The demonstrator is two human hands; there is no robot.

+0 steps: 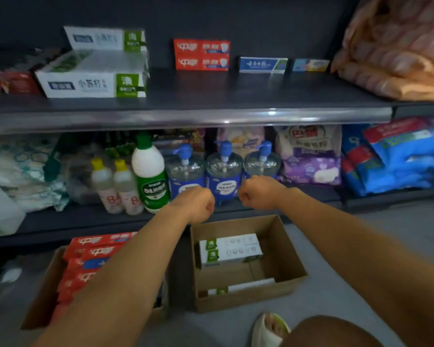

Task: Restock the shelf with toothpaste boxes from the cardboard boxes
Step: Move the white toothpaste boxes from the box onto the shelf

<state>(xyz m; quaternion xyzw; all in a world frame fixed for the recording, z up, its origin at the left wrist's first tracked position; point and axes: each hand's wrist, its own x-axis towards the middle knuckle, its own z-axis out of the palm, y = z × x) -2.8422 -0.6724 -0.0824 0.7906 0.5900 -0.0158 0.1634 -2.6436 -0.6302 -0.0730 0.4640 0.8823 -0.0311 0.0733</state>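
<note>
Cardboard box (281, 249) is sitting open, below both clenched, empty hands. Left hand (198, 205) and right hand (257, 191) are hovering knuckle-to-knuckle.

Two empty fists (198, 204) above cardboard boxes (281, 249)

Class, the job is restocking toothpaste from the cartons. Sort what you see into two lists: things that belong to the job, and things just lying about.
Belongs to the job:
- right cardboard box, holding white-green toothpaste boxes
- left cardboard box, holding red toothpaste boxes
- top shelf
- both fists: left hand, right hand

Just lying about:
- pump bottles
- green-capped bottle
- blue packs
</note>
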